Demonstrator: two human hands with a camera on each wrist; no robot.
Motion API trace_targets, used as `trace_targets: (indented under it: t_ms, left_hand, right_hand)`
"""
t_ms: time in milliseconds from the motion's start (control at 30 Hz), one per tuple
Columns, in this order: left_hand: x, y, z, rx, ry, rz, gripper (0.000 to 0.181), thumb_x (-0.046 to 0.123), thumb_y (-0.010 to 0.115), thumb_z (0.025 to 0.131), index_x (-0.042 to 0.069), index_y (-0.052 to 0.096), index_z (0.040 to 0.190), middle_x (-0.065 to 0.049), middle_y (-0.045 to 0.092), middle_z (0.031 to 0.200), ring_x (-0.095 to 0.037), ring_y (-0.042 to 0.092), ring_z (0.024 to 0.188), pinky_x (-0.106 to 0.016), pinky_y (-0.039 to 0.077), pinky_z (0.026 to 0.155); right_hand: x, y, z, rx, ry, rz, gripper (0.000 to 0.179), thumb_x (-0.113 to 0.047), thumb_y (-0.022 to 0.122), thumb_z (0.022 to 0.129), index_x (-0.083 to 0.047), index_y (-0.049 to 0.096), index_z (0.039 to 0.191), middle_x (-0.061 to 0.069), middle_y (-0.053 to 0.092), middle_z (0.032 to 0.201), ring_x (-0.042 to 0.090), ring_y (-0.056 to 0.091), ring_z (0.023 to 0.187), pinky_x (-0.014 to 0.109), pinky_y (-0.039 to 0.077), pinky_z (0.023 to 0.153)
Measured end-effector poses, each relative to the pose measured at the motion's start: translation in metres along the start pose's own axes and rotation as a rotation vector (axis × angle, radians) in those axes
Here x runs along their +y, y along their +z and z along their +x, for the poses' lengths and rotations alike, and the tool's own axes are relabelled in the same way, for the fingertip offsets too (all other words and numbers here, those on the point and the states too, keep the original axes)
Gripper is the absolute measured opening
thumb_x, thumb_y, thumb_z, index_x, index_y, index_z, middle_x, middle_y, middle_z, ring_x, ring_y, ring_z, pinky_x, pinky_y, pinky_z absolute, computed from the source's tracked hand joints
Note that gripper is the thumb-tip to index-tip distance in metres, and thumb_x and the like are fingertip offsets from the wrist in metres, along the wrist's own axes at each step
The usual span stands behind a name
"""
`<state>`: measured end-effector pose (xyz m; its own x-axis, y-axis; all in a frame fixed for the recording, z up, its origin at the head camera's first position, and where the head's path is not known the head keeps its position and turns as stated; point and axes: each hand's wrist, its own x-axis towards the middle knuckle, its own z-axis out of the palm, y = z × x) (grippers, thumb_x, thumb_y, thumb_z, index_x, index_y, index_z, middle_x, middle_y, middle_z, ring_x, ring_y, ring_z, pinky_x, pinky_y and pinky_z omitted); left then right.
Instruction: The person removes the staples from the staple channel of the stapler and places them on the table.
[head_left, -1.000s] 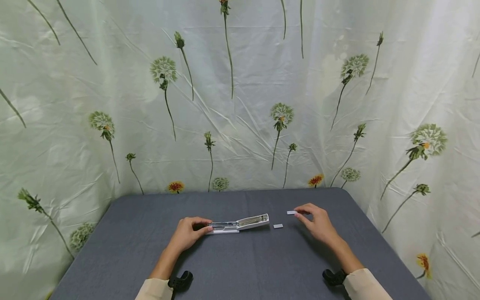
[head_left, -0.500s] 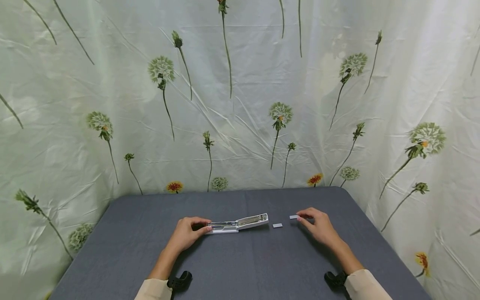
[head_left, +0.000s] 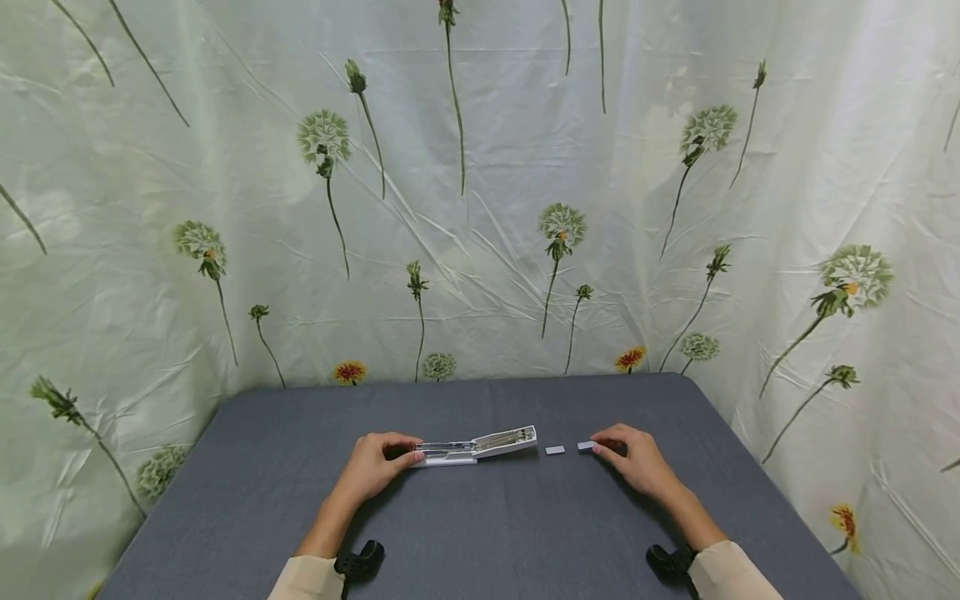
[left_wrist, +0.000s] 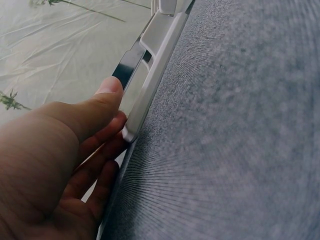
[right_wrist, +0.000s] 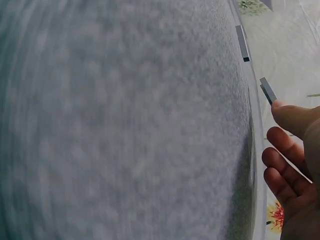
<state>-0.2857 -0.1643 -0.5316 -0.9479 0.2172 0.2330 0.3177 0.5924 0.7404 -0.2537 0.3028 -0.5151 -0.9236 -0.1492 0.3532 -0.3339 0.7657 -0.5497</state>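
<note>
A slim white hinged case (head_left: 454, 462) lies unfolded on the table, with thin metal tools (head_left: 446, 448) in its left half. Its right half (head_left: 504, 442) tilts up and also has slim items inside. My left hand (head_left: 377, 467) grips the case's left end between thumb and fingers; in the left wrist view the thumb (left_wrist: 109, 87) lies against that end. Between thumb and fingertips, my right hand (head_left: 636, 458) pinches a small flat grey-white rectangular piece (head_left: 585, 447), held above the cloth in the right wrist view. A similar piece (head_left: 555, 450) lies flat between it and the case.
A dark grey cloth covers the table (head_left: 495, 533), whose far edge meets a pale curtain (head_left: 480, 250) printed with dandelions. Black wrist mounts (head_left: 362, 562) sit on both forearms, below light sleeves.
My right hand has come down and nearer with its small piece, now level with the one lying on the table. The left hand and the case have stayed in place.
</note>
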Motion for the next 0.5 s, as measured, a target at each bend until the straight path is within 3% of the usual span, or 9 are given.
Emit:
trace_targets:
  t_ms: [500]
  left_hand:
    - [-0.0019,0.0009,0.0011,0.014,0.027,0.013,0.02,0.036,0.084,0.086,0.03,0.082,0.105,0.012,0.079,0.101,-0.015,0.073,0.102,-0.04,0.057,0.09]
  right_hand:
    - [0.0016,0.0088,0.0037,-0.019,0.013,0.0,0.014,-0.019,0.079,0.091,-0.015,0.082,0.104,-0.004,0.074,0.099,0.012,0.067,0.09,0.029,0.053,0.078]
